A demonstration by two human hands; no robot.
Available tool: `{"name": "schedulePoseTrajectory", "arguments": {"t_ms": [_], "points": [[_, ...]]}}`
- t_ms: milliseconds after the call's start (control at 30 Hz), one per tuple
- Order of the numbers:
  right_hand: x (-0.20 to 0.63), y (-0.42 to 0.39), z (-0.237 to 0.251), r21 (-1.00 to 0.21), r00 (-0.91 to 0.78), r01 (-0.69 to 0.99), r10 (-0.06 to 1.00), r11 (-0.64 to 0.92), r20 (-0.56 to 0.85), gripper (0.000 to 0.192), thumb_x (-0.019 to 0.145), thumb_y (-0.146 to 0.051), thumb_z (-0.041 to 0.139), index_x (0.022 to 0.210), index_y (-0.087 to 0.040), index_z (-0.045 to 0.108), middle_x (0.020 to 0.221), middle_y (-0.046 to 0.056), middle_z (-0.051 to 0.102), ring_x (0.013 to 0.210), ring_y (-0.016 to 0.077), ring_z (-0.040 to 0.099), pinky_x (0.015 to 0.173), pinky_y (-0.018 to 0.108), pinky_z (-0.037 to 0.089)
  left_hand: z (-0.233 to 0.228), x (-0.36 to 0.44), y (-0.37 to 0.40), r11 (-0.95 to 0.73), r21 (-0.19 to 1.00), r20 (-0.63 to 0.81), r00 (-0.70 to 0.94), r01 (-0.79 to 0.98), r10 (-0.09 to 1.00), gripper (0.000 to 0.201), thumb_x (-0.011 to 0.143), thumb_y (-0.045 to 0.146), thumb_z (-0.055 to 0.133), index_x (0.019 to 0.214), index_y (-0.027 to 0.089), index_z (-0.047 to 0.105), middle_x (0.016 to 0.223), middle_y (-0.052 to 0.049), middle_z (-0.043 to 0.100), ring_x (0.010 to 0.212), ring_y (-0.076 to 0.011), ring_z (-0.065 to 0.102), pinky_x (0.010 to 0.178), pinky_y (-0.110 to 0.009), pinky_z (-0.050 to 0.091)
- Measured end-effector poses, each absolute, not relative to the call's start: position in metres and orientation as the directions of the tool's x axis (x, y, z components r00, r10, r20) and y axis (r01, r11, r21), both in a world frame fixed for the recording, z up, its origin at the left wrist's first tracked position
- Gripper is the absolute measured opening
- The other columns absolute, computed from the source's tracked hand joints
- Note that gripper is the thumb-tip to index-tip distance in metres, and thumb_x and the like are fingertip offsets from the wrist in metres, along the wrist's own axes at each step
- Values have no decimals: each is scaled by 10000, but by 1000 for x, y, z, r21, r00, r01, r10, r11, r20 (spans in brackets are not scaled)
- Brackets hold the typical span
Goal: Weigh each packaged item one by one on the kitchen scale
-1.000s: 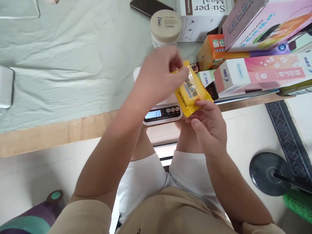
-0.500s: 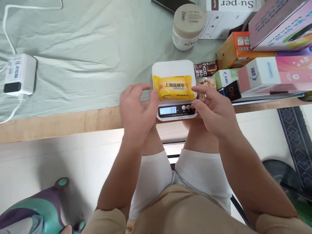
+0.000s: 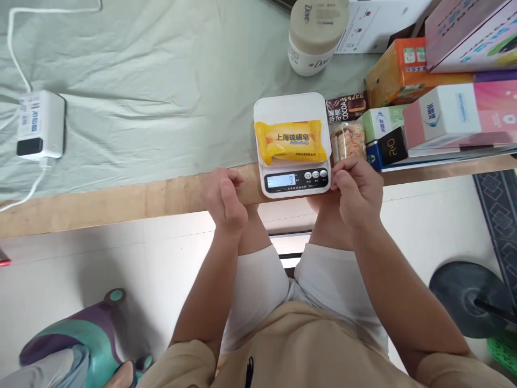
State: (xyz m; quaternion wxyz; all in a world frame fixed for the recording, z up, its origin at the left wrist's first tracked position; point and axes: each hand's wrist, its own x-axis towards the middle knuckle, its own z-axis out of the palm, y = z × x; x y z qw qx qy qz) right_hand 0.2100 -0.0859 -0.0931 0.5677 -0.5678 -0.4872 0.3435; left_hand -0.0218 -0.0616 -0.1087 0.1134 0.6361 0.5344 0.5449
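A yellow wrapped bar of soap (image 3: 290, 142) lies across the white platform of a small kitchen scale (image 3: 291, 108). The scale sits at the table's front edge, and its lit display (image 3: 281, 180) shows a 9. My left hand (image 3: 224, 198) rests on the wooden edge left of the scale, fingers curled in, with nothing visible in it. By the scale's lower right corner is my right hand (image 3: 358, 188), its fingers folded together; I see no object in it. Whether its fingertips touch the scale, I cannot tell.
Right of the scale lie a cocoa packet (image 3: 346, 107) and a clear bag of snacks (image 3: 348, 141). Several boxes crowd beyond them, including an orange box (image 3: 398, 70). Behind stands a Dove jar (image 3: 317, 35). A white charger (image 3: 40, 124) with cables lies far left.
Both hands have drawn back from the soap, which stays on the scale. My fingers have curled in, and the display has gone from 33 to 9. The view has shifted slightly.
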Motion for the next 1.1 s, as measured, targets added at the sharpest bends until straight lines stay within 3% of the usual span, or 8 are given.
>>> {"name": "schedulePoseTrajectory", "arguments": {"t_ms": [100, 333, 733, 833, 900, 967, 1033, 1100], "points": [[211, -85, -90, -975, 276, 213, 953, 67, 126, 242, 937, -387, 658, 781, -204, 631, 640, -14, 493, 585, 88, 437, 529, 246, 351, -111, -19, -63, -450, 639, 634, -96, 624, 767, 534, 1093, 430, 318, 669, 208, 553, 609, -22, 592, 615, -164, 515, 644, -364, 351], [214, -90, -93, -991, 265, 124, 960, 55, 86, 239, 930, -388, 661, 784, -200, 642, 653, -8, 489, 604, 88, 441, 533, 239, 342, -115, -17, -63, -482, 598, 657, -48, 640, 752, 514, 1096, 395, 318, 668, 203, 528, 601, -15, 556, 617, -164, 478, 650, -360, 323], [223, -93, -101, -994, 213, 64, 972, 89, 101, 302, 929, -476, 660, 828, -192, 653, 695, -9, 536, 629, 91, 482, 579, 235, 403, -112, -20, -62, -458, 692, 587, -65, 559, 807, 567, 1096, 505, 291, 700, 211, 571, 642, -27, 582, 629, -176, 510, 645, -369, 338], [220, -93, -99, -995, 226, 59, 969, 87, 98, 314, 924, -492, 674, 818, -197, 650, 700, -5, 536, 622, 92, 462, 541, 234, 371, -100, -21, -52, -423, 759, 521, -71, 495, 851, 544, 1110, 491, 231, 877, 221, 641, 816, -50, 666, 791, -184, 635, 720, -356, 468], [219, -94, -98, -995, 236, 59, 967, 85, 96, 308, 915, -489, 689, 808, -203, 651, 693, -5, 530, 618, 94, 451, 525, 236, 351, -91, -20, -40, -450, 752, 515, -3, 481, 857, 444, 1078, 552, 376, 1043, 224, 673, 1013, -81, 704, 1001, -206, 670, 892, -380, 532], [219, -95, -97, -994, 244, 63, 965, 85, 98, 305, 910, -488, 696, 793, -211, 645, 679, -6, 517, 614, 98, 446, 519, 241, 344, -83, -17, -26, -498, 707, 508, 129, 502, 851, 461, 963, 624, 612, 1220, 245, 661, 1274, -116, 676, 1245, -255, 621, 1092, -444, 501], [219, -96, -97, -994, 244, 73, 965, 83, 99, 305, 913, -489, 690, 785, -216, 640, 668, -5, 503, 614, 104, 447, 515, 246, 342, -77, -13, -12, -526, 668, 454, 272, 527, 848, 631, 832, 626, 782, 1342, 296, 615, 1476, -115, 582, 1447, -316, 496, 1237, -509, 396], [220, -96, -98, -993, 235, 87, 967, 77, 95, 302, 922, -488, 676, 791, -218, 640, 665, -2, 497, 620, 111, 454, 513, 250, 341, -75, -8, 0, -519, 665, 354, 385, 538, 852, 738, 735, 560, 892, 1374, 342, 595, 1511, -93, 564, 1518, -363, 422, 1292, -551, 314]]}}
